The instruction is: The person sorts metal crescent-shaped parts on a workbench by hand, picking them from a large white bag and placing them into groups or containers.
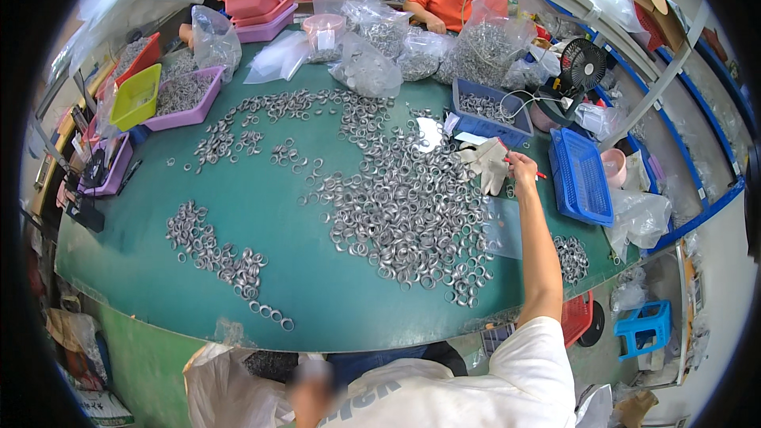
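Observation:
My right arm reaches across the green table, and my right hand (521,170) is closed on a thin red pen (541,175). Just left of that hand lies a pair of whitish work gloves (487,165). A wide pile of grey metal rings (404,210) spreads over the middle of the table. Smaller groups of rings (230,261) lie at the near left, a few in a short row. Low in the picture, against my white shirt, a blurred skin-coloured shape (311,398) may be my left hand; its fingers cannot be made out.
Ring-filled clear bags (365,67) line the far side, where a person in orange (448,0) sits. A blue bin (493,115), black fan (583,63) and blue baskets (583,174) stand right. Purple (190,111) and yellow-green trays (136,97) stand left.

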A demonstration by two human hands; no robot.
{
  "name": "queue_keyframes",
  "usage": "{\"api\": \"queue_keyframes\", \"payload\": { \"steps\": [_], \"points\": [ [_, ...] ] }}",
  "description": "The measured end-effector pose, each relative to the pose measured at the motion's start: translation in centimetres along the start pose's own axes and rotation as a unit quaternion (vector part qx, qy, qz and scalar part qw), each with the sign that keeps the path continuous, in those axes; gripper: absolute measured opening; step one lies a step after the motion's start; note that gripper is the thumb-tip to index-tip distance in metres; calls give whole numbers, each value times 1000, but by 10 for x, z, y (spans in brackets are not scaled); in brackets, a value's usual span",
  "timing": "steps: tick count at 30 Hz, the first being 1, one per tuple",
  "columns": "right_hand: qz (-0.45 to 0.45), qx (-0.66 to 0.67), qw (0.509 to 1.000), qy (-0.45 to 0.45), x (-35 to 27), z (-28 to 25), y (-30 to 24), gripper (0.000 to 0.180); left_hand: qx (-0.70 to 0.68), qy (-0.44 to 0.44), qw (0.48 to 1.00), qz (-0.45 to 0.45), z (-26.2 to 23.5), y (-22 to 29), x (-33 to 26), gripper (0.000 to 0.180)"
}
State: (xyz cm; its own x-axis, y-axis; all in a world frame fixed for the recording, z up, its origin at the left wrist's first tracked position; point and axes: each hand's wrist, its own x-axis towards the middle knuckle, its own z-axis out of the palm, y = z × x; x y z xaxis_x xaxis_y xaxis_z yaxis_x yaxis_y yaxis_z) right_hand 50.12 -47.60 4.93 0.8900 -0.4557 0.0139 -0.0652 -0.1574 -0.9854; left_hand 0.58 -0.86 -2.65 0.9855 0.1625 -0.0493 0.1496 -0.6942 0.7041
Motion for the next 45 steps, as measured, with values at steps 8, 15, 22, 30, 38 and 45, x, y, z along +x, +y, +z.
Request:
{"api": "queue_keyframes", "payload": {
  "steps": [8, 15, 22, 30, 38, 45],
  "points": [
    [32, -76, 997, 15, 6, -56, 17, 17, -13, -16, 998, -52, -3, -12, 0, 5],
    [1, -125, 992, -2, 7, -94, 31, 16, -18, -27, 998, -62, -5, -7, 8, 7],
    [-134, -148, 966, -165, -15, 42, 0, 20, -31, -27, 998, -54, -3, -21, 6, 6],
    [-262, -244, 928, -107, -19, 94, 12, 16, -6, -23, 1000, -3, 10, -72, -10, 11],
    [-150, -501, 842, 131, -3, -39, 13, 14, -9, 13, 1000, -15, 21, -52, -3, 12],
    [-291, -589, 743, 127, -34, -43, -3, 19, 19, -23, 999, -13, -19, 44, 31, 10]
  ]
}}
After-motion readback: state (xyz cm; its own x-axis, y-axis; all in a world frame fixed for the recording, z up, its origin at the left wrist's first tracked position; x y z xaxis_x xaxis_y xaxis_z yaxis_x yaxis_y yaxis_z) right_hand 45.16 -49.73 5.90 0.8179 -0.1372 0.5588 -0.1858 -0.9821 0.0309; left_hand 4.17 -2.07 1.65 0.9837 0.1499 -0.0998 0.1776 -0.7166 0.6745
